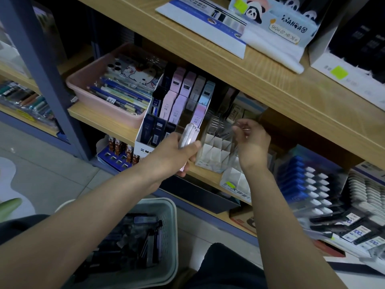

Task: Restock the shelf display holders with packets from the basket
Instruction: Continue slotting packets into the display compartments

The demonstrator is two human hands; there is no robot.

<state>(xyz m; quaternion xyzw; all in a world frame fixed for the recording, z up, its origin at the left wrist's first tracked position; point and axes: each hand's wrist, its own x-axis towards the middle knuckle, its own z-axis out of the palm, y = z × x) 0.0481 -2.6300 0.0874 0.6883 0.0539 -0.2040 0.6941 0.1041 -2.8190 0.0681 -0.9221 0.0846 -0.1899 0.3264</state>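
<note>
The wooden shelf (pixel 108 119) is carrying the white display holder (pixel 143 148), which is standing at its front edge with rows of packets (pixel 181 97) in dark, pink and pale blue filling its stepped slots. Below the white display holder, between your arms, the pale green basket (pixel 169 222) is sitting on the floor and holding a jumble of dark packets (pixel 145 240). Left of the white display holder, the pink tray (pixel 83 80) is lying on the same shelf, full of pens and pencils. Just right of the white display holder, the clear divided holder (pixel 214 152) is standing with its white partitions showing. Your left hand (pixel 173 157) is hovering in front of the white display holder's lower right corner, fingers and thumb wrapping around a small stack of pink packets (pixel 187 137) whose top ends are pointing at the holder's front row. Your right hand (pixel 253 140) is hanging further right of the white display holder, above the clear divided holder, its fingers curling inward. Motion blur is hiding whether they are pinching anything.
</note>
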